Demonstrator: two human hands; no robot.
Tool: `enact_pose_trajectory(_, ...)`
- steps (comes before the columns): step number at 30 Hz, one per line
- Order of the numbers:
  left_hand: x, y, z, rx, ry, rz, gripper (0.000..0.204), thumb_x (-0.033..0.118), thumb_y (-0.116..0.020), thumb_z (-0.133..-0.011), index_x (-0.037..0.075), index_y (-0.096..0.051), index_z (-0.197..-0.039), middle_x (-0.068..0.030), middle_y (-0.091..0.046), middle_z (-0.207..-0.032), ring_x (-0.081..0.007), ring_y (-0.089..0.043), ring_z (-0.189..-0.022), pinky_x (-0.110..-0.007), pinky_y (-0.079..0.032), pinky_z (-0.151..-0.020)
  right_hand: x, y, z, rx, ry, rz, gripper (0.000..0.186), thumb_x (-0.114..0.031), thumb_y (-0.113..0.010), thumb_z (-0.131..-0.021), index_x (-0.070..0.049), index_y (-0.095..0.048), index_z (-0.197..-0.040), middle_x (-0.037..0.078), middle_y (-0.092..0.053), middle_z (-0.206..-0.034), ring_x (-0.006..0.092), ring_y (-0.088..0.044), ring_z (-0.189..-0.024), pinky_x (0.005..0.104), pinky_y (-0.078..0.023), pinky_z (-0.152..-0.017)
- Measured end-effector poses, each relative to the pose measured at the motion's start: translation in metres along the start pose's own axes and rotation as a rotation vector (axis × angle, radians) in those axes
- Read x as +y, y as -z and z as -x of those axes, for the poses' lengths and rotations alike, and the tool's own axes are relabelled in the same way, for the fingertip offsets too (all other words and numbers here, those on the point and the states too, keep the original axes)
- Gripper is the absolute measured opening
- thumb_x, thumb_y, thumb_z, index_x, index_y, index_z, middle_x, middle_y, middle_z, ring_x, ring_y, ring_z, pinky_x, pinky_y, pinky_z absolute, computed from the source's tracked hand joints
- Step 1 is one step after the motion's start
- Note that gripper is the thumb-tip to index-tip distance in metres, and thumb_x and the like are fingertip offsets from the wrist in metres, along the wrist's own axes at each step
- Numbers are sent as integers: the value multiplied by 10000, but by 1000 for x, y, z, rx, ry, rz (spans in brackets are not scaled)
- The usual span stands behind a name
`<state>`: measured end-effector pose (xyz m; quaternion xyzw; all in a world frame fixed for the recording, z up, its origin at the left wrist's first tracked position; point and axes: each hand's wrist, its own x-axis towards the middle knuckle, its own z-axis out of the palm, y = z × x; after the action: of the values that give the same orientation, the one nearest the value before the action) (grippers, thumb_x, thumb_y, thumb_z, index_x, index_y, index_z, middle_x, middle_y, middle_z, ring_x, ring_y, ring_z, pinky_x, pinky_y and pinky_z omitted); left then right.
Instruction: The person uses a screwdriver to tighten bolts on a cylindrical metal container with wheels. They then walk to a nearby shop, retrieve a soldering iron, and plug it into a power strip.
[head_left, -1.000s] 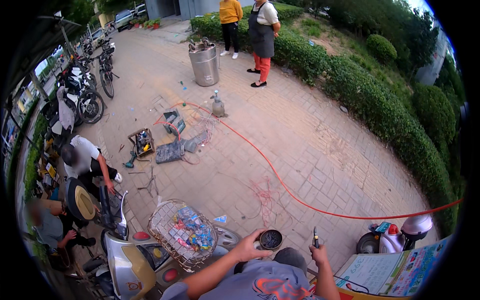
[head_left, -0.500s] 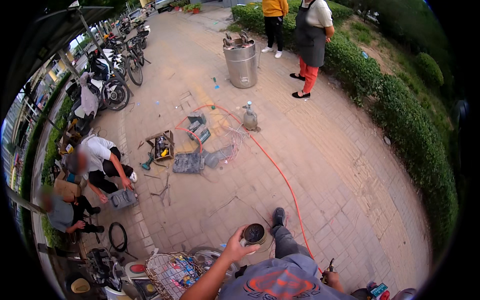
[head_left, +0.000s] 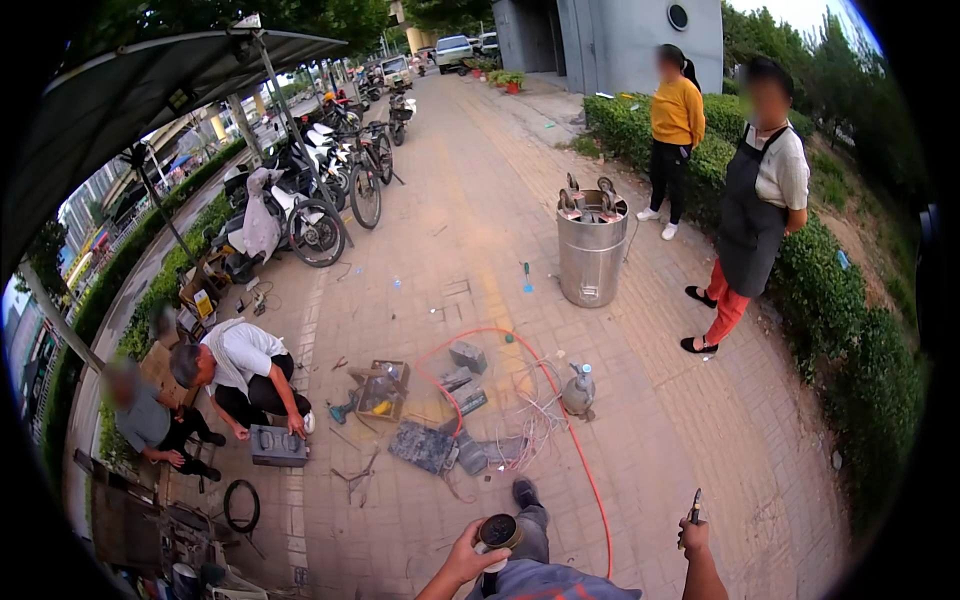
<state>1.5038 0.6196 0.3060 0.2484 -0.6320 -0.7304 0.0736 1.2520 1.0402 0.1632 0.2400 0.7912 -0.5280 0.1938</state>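
Observation:
My left hand [head_left: 466, 556] is wrapped around a round cup [head_left: 515, 533] with a pale rim and dark contents. It holds the cup near my body, beside my outstretched leg. Well out to the right, my right hand [head_left: 694, 537] grips what look like pliers [head_left: 696, 507], dark with a yellowish part, their tip pointing up. An orange-red hose [head_left: 585, 463] runs over the paving between my hands and curves back toward several dark grey battery-like blocks [head_left: 424, 446].
A crouching co-worker [head_left: 245, 362] handles a grey box [head_left: 278, 446], with another person seated behind. Ahead lie an open toolbox [head_left: 380, 390], loose wires [head_left: 530, 430] and a pressure sprayer bottle [head_left: 579, 392]. Two people stand near a steel drum [head_left: 590, 255]. Parked bikes [head_left: 318, 232] line the left.
My view has tilted upward and shows more of the street. My right hand has moved out to the right with the pliers. The co-worker's grey box has turned. My left hand keeps the cup.

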Motion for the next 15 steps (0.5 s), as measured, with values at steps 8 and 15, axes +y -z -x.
enact_pose_trajectory(8,95,53,-246,-33,-89,-103,735,205,-826,-676,-16,-427,-1252,-100,-560,-1168,-165,-523,-1096,-309,-387,-973,-49,-119,-119,-202,-63,444,258,-245,-622,-785,11,-592,-781,155,-601,-699,241,-584,-585,411,-445,-503)
enact_pose_trajectory(15,130,117,-413,120,-133,-17,735,177,-827,-672,-27,-422,-1251,-111,-549,-1170,-174,-521,-1103,-319,-393,-978,-67,-201,-238,-555,292,982,323,-363,-691,-742,-54,-636,-818,154,-656,-789,263,-612,-721,471,-452,-629)
